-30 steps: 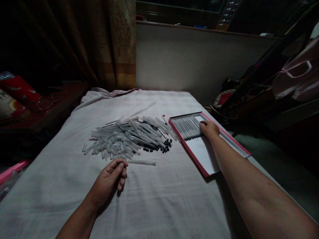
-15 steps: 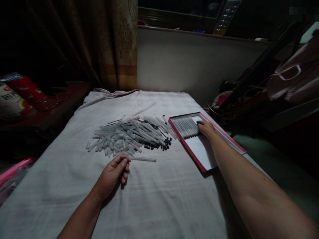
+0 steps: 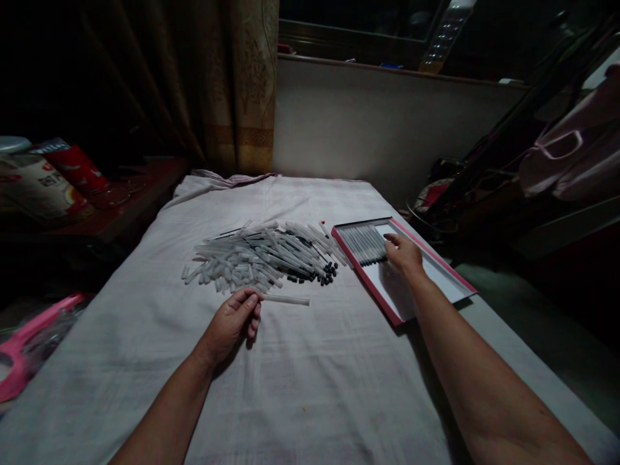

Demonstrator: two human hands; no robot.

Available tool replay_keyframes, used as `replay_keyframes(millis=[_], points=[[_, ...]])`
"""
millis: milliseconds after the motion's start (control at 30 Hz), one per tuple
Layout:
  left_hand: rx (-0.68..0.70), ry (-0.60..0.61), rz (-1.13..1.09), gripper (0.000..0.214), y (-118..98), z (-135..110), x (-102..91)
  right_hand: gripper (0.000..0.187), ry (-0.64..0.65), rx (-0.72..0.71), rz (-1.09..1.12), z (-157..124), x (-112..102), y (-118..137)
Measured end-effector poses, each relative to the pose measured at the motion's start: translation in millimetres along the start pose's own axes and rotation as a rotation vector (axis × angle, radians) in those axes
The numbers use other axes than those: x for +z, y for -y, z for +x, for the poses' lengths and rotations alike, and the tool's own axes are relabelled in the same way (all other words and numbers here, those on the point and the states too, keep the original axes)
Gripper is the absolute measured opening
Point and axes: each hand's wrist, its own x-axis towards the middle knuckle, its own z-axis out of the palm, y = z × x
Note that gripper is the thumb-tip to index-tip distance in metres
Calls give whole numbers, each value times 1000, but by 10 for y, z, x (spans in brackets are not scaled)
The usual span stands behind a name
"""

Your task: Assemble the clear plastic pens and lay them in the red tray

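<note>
A heap of clear plastic pen tubes (image 3: 261, 258) with small black caps lies on the white cloth (image 3: 310, 361). One clear tube (image 3: 287, 300) lies apart from the heap, and my left hand (image 3: 236, 321) pinches its near end. A flat red-edged box (image 3: 426, 287) to the right holds a row of filled pens (image 3: 367, 245). My right hand (image 3: 404, 254) rests in the box, fingers bent against the right end of that row.
A dark side table (image 3: 97, 213) with red and white packets stands at the left. A pink plastic object (image 3: 29, 336) lies at the lower left. A curtain (image 3: 247, 84) and a pale wall are behind; bags and clutter fill the right.
The view has shifted, so the heap and box sit slightly higher and further right in frame. My left hand has closed its fingers onto the end of the single tube. The right hand stays at the pen row.
</note>
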Motion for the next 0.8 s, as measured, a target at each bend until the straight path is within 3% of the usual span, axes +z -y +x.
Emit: replay_keyframes(millis=[200,300,367,500,667,800], points=[[1,10,-17,45,-12,8,7,29,-160,-516,413,-1034,112,584],[1,1,-25,46,-34,0,14,28,-71,-696,489,-1487,224,815],[6,-13,-42,47,-53,-4,15,30,-9,-717,494,-1688,309,884],[6,-24,-67,49,-84,-6,15,30,81,-620,451,-1873,434,875],[16,-30,-95,42,-109,-7,20,28,157,-551,366,-1880,464,904],[33,-39,-119,38,-124,-2,9,27,216,-515,255,-1836,456,1100]])
